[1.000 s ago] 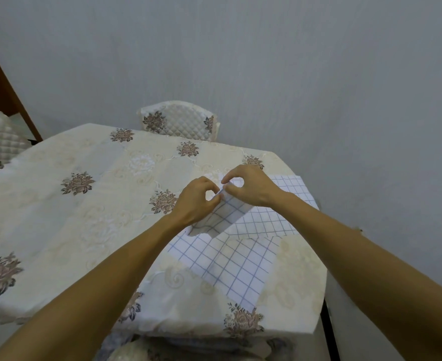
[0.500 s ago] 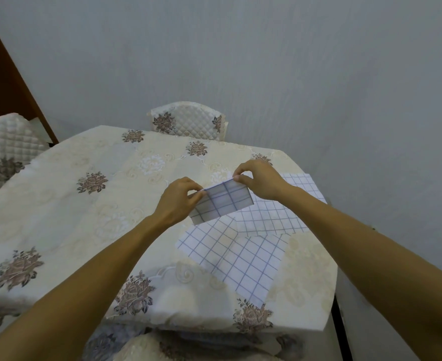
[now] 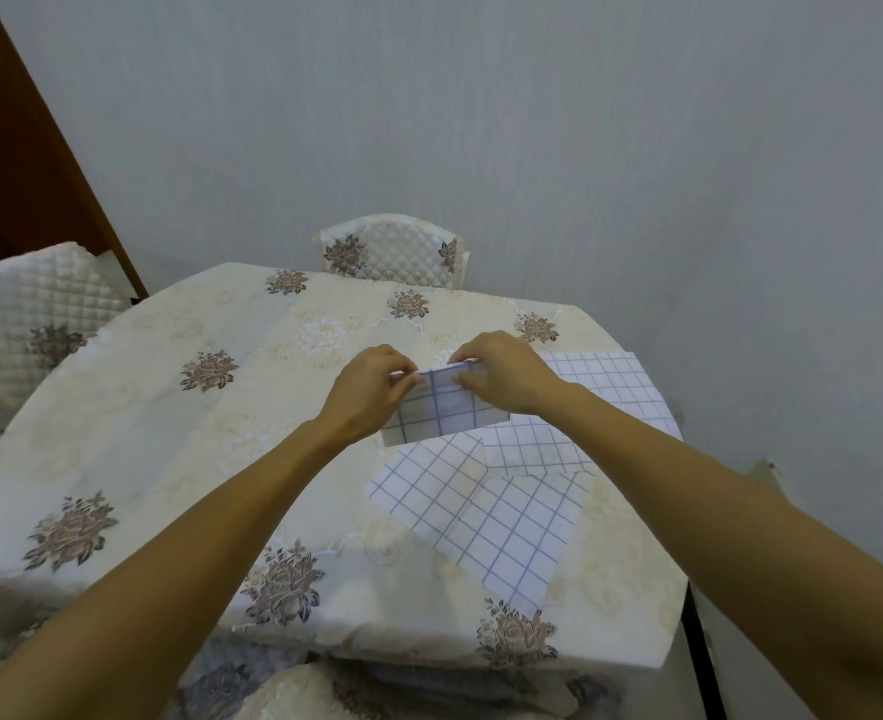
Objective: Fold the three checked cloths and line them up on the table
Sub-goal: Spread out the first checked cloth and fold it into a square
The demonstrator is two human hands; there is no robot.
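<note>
A small folded white cloth with blue checks (image 3: pixel 442 410) hangs above the table, held by its top edge. My left hand (image 3: pixel 364 394) pinches its left top corner and my right hand (image 3: pixel 504 376) pinches its right top corner. Below it a second checked cloth (image 3: pixel 486 527) lies flat and unfolded near the table's front right. A third checked cloth (image 3: pixel 605 387) lies flat behind my right forearm at the table's right edge, partly hidden by the arm.
The table (image 3: pixel 143 433) wears a cream cloth with brown flower prints. Quilted chairs stand at the far side (image 3: pixel 392 252), at the left (image 3: pixel 28 324) and below the near edge (image 3: pixel 293 693). A grey wall runs close along the right.
Both hands have lifted the folded cloth slightly and drawn closer together along its top edge. The camera has shifted, showing more of the left side of the table.
</note>
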